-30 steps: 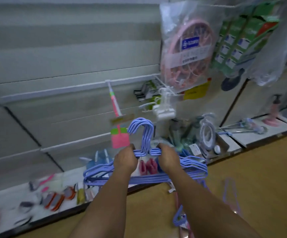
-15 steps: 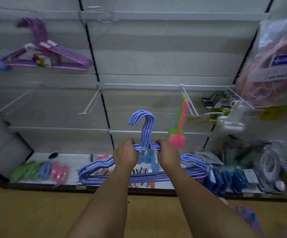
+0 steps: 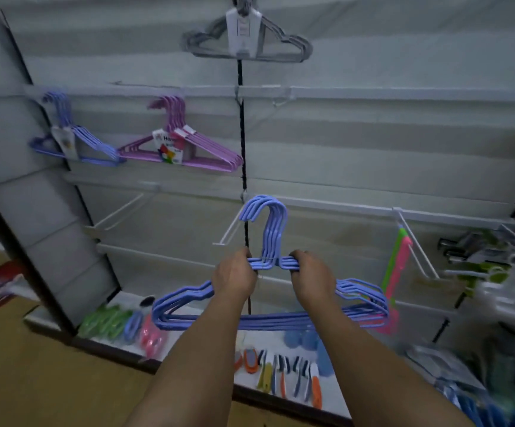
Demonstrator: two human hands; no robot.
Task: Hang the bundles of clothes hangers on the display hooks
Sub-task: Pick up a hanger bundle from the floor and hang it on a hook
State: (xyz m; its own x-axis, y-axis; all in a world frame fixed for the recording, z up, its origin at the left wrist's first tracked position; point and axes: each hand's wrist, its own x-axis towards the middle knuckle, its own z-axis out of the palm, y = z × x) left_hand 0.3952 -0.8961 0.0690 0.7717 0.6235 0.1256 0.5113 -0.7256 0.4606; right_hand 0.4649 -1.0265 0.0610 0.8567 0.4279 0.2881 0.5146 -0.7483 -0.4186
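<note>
Fingers (image 3: 251,262) of my left hand (image 3: 234,277) are curled round the top bar of the blue bundle (image 3: 268,315), left of its hooks; fingers of my right hand (image 3: 311,277) are curled round the same bar on the other side. Bundle is held upright in front of the display wall, hooks up. A bare white hook (image 3: 230,231) projects from the rail just beside and behind the bundle's hooks; contact cannot be confirmed. Already hung on the upper rail: a blue set (image 3: 74,140) and a purple set (image 3: 185,143). A grey set (image 3: 247,41) hangs higher. Assorted small goods lie on the bottom shelf (image 3: 336,392).
</note>
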